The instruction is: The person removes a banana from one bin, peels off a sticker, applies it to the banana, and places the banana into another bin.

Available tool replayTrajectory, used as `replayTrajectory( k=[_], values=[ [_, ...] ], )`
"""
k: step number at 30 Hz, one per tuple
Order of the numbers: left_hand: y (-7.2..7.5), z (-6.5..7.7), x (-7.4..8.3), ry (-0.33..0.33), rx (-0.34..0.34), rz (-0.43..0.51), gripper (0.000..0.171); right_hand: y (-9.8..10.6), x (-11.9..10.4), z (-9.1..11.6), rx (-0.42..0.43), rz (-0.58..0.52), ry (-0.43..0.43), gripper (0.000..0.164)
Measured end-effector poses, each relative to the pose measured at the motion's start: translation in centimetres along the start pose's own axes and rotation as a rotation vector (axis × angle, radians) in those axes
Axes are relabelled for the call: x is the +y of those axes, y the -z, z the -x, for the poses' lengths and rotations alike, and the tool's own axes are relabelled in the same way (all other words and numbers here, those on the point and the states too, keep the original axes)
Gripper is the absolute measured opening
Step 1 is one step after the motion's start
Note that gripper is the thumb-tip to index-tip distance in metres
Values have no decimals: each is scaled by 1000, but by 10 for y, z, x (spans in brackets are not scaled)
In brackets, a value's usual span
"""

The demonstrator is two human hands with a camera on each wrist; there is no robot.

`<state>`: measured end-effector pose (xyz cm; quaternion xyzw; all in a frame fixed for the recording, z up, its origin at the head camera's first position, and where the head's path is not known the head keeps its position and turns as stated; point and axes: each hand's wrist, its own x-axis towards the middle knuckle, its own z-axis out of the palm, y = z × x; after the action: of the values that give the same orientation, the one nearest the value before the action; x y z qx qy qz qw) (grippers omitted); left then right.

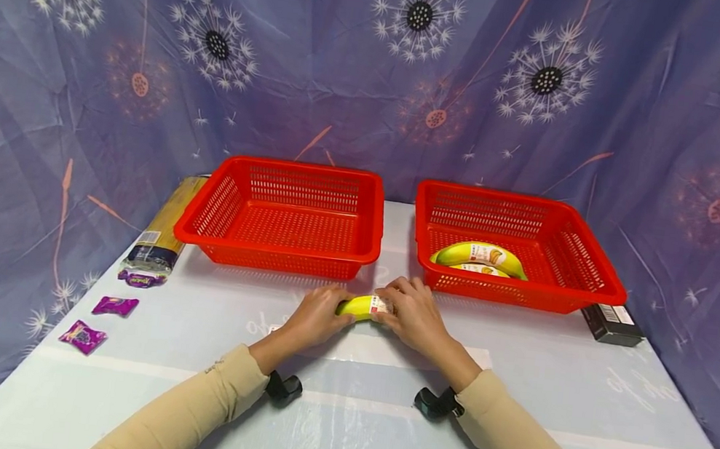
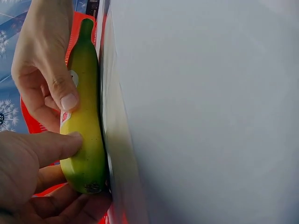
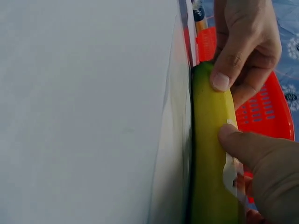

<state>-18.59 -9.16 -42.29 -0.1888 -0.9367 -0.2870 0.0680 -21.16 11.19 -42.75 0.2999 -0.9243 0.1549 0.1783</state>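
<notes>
A yellow banana with green ends [image 1: 359,307] and a printed label lies lengthwise on the white table, just in front of two red baskets. My left hand [image 1: 316,315] holds its left, blunt end between thumb and fingers. Toward the stem, my right hand [image 1: 413,312] grips the same banana, its thumb by the label. The left wrist view shows both thumbs on the near side of the banana [image 2: 86,126], with fingers curled behind it. In the right wrist view, the stem end of the banana [image 3: 210,140] runs out of frame.
Behind the hands stand a left red basket [image 1: 278,250] and a right red basket [image 1: 517,294] holding bananas [image 1: 465,253]. A long yellow-and-dark package [image 1: 169,223] and purple-wrapped sweets [image 1: 116,306] lie at left. A black box [image 1: 613,324] sits at right.
</notes>
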Motion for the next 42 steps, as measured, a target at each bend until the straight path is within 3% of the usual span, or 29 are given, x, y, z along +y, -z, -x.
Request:
replayTrajectory(
  k=[24, 29, 42],
  values=[
    [-2, 1, 2, -6, 21, 5, 33, 1, 10, 13, 83, -49, -9, 39],
    [-3, 1, 1, -1, 20, 8, 33, 3, 13, 14, 126, -40, 2, 33],
    [-2, 1, 1, 2, 20, 8, 33, 5, 19, 19, 108, -70, -37, 36]
  ],
)
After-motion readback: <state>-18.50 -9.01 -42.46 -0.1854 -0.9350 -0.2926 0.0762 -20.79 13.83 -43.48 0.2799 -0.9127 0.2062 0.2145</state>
